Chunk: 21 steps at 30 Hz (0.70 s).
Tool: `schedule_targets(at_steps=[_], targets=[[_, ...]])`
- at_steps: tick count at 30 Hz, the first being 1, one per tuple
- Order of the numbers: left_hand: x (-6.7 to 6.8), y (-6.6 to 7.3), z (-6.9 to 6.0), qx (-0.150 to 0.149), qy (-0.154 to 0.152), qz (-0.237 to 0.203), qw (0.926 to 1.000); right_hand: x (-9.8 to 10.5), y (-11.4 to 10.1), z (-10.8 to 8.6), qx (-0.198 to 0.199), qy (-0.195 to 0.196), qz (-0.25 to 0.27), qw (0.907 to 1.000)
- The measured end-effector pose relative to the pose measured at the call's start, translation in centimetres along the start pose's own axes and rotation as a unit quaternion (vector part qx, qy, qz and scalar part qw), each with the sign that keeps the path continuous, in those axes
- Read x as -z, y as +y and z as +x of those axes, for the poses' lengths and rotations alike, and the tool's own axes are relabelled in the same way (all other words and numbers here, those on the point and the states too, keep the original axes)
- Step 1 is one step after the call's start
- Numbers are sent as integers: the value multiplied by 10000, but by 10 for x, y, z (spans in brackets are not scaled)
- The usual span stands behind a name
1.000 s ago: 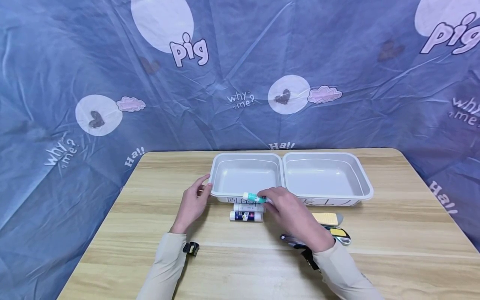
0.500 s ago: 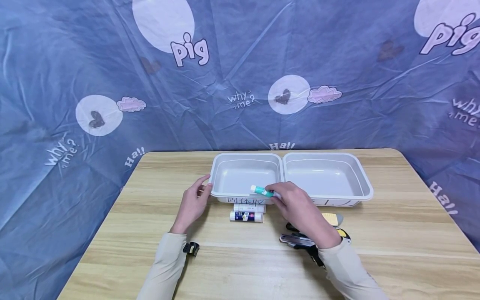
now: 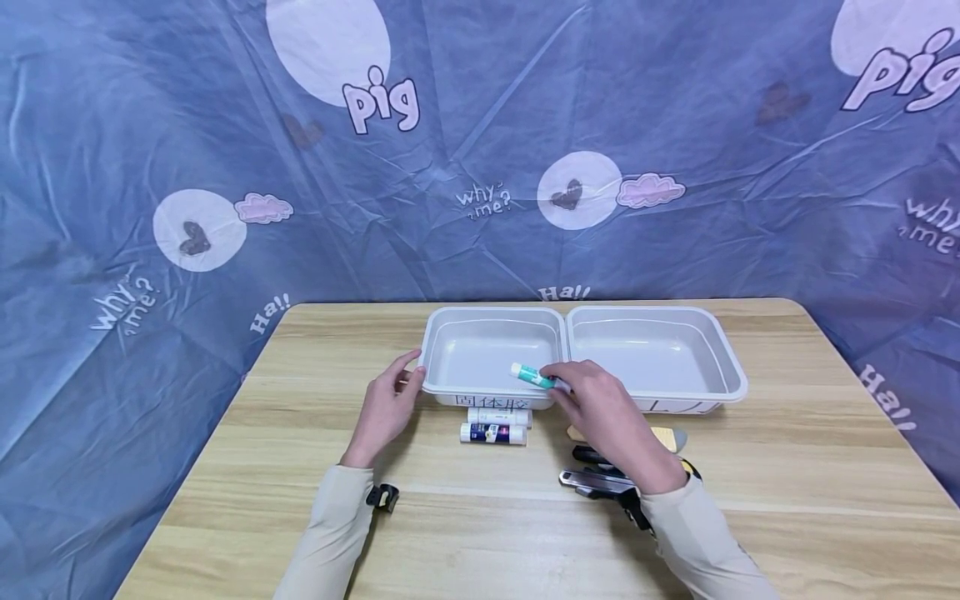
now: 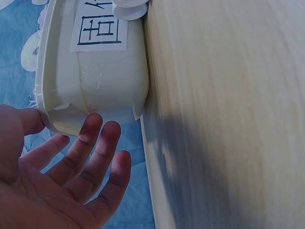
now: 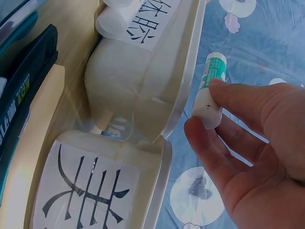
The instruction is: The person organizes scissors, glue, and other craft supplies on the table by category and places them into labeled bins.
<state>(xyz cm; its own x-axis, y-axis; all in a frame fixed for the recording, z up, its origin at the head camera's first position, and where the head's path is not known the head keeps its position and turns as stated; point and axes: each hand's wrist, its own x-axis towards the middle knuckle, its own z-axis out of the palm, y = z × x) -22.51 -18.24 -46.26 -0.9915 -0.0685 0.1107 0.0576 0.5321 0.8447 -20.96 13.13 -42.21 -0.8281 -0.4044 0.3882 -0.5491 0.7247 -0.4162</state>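
Between thumb and fingers, my right hand pinches a green and white glue stick above the front right part of the left white tray. The right wrist view shows that glue stick held near its white end by the right hand. My left hand touches the left tray's left rim; in the left wrist view the left hand has its thumb at the rim and its fingers spread loosely. Two more glue sticks lie in front of this tray, a white one and a dark blue one.
Another white tray stands against the left one's right side. Several utility knives, one with a silver and black body and one yellow, lie partly under my right forearm. A patterned blue cloth hangs behind the table.
My right hand has carried the green glue stick up and to the right, from the left tray's front edge to above its inside. My left hand has stayed at the rim.
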Motion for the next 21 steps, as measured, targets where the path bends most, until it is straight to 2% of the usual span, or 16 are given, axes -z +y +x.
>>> schedule_targets(at_steps=[21], targets=[[0, 1, 0, -38, 6, 32, 10000, -1, 1, -1, -189, -100, 25, 9998]])
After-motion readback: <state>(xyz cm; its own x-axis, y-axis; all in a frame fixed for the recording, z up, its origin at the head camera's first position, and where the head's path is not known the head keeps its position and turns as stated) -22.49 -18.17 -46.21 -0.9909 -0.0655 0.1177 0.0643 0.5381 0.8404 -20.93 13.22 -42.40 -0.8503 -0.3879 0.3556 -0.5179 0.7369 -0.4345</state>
